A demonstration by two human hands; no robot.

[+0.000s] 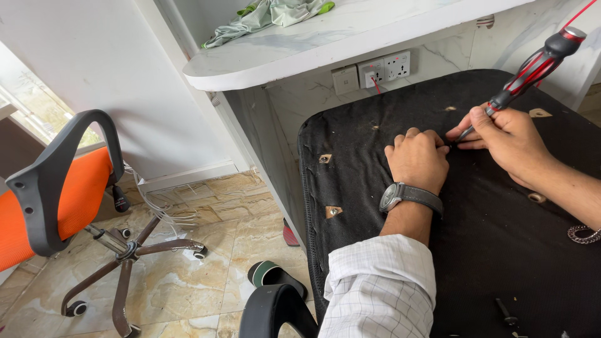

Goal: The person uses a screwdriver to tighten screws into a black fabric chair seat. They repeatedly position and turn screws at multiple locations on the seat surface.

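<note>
An upturned black chair seat, covered in fabric with several small cut holes, lies in front of me. My left hand rests on it with fingers curled, a grey watch on the wrist, pressing near the screwdriver's tip. My right hand grips a red-and-black screwdriver low on its shaft, the tip touching the fabric between both hands. Whatever the tip meets is hidden by my fingers.
An orange office chair on a wheeled base stands at the left. A white marble shelf holds a crumpled cloth, with wall sockets below it. A dark slipper lies on the tiled floor. A loose black screw lies on the seat.
</note>
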